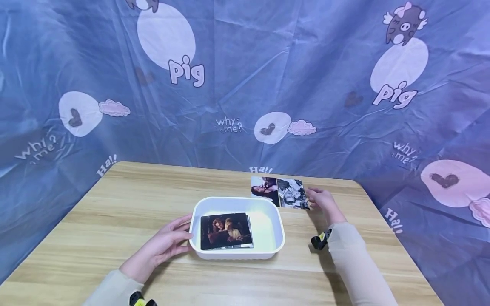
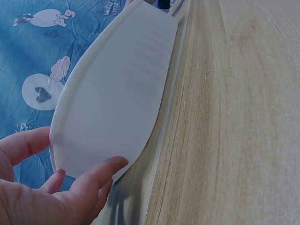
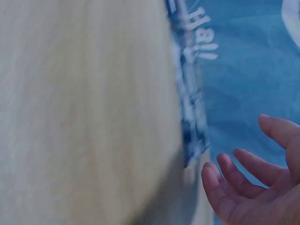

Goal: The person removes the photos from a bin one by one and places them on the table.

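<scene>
A white plastic tub (image 1: 237, 256) stands mid-table with a small stack of photo prints (image 1: 226, 230) lying at its left side. The top print is dark and shows two figures. My left hand (image 1: 172, 240) rests its fingers against the tub's left end; in the left wrist view the fingers (image 2: 101, 176) lie loosely along the outer wall. Behind the tub lie two more prints side by side: a colour photo (image 1: 264, 187) and a black-and-white photo (image 1: 292, 194). At the latter's right edge is my right hand (image 1: 320, 200), fingers loosely spread, holding nothing in the right wrist view.
The wooden table (image 1: 126, 199) ends at the back against a blue patterned cloth (image 1: 237, 85), which also runs along both sides. Each wrist wears a small black device (image 1: 319, 241).
</scene>
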Motion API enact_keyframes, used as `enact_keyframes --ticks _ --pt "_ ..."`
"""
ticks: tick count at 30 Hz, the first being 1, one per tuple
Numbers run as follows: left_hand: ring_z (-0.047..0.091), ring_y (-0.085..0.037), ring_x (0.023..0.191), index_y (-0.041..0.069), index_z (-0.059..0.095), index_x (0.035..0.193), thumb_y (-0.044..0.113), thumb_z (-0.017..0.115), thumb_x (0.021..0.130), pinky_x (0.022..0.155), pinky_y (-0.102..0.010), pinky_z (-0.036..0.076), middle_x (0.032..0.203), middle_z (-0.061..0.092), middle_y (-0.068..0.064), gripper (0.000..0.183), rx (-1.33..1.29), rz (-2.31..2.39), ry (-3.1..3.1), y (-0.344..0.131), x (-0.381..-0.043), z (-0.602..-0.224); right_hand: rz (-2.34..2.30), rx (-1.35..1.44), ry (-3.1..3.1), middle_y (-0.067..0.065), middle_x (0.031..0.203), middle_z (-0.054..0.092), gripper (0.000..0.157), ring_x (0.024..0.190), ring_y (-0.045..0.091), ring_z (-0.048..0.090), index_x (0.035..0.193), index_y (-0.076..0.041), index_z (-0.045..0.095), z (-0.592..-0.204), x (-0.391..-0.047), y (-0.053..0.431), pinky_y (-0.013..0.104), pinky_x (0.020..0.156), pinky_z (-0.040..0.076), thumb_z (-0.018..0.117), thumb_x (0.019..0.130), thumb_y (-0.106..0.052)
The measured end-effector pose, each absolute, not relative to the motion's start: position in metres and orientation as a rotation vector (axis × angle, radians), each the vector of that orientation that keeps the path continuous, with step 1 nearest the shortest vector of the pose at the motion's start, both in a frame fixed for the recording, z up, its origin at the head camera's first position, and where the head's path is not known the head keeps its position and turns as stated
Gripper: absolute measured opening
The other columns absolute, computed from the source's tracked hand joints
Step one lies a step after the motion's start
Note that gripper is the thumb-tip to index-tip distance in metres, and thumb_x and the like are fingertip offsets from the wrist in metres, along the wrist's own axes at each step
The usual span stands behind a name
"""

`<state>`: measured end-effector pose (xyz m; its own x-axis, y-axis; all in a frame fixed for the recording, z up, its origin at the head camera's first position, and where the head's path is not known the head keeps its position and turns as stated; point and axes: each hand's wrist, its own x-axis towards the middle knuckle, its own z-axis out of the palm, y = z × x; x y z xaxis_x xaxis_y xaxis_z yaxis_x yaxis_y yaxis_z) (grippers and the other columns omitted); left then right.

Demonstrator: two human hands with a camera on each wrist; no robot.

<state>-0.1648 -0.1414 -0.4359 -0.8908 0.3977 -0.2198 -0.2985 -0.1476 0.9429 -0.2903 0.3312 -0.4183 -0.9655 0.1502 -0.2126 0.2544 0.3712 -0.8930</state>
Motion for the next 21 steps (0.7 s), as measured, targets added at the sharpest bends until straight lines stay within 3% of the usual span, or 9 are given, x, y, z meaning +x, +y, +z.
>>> enact_keyframes --ticks 4,8,11,21 --pt "0.040 -0.037 0.137 -0.003 0.007 0.153 0.003 0.058 0.087 0.101 -0.049 0.049 0.157 0.007 -0.030 0.084 0.110 2.083 1.678 -0.142 -0.164 -0.435 -1.703 0.251 2.532 0.028 0.142 0.044 0.063 0.108 0.022 0.059 0.148 0.006 0.028 -0.406 -0.291 0.321 0.029 0.094 0.053 0.049 0.100 -0.029" --pt "0.039 -0.038 0.137 -0.003 0.006 0.152 0.002 0.058 0.087 0.102 -0.049 0.048 0.157 0.006 -0.030 0.084 0.110 2.091 1.669 -0.142 -0.164 -0.434 -1.766 0.152 2.512 0.025 0.154 0.030 0.065 0.138 0.037 0.036 0.151 0.001 0.024 -0.393 -0.290 0.305 0.045 0.116 0.035 0.049 0.100 -0.031" --pt "0.037 -0.039 0.138 -0.003 0.005 0.152 0.002 0.058 0.087 0.102 -0.050 0.047 0.157 0.006 -0.031 0.084 0.110 2.094 1.666 -0.142 -0.164 -0.434 -1.782 0.066 2.510 0.024 0.155 0.030 0.063 0.141 0.038 0.031 0.151 0.000 0.025 -0.386 -0.289 0.291 0.048 0.117 0.031 0.050 0.100 -0.028" --pt "0.035 -0.040 0.139 -0.003 0.005 0.153 0.002 0.057 0.088 0.103 -0.049 0.047 0.157 0.005 -0.030 0.083 0.126 2.095 1.651 -0.141 -0.164 -0.436 -1.767 -0.323 2.506 0.019 0.152 0.038 0.058 0.137 0.036 0.040 0.148 -0.004 0.035 -0.374 -0.272 0.238 0.049 0.115 0.034 0.056 0.097 -0.023"
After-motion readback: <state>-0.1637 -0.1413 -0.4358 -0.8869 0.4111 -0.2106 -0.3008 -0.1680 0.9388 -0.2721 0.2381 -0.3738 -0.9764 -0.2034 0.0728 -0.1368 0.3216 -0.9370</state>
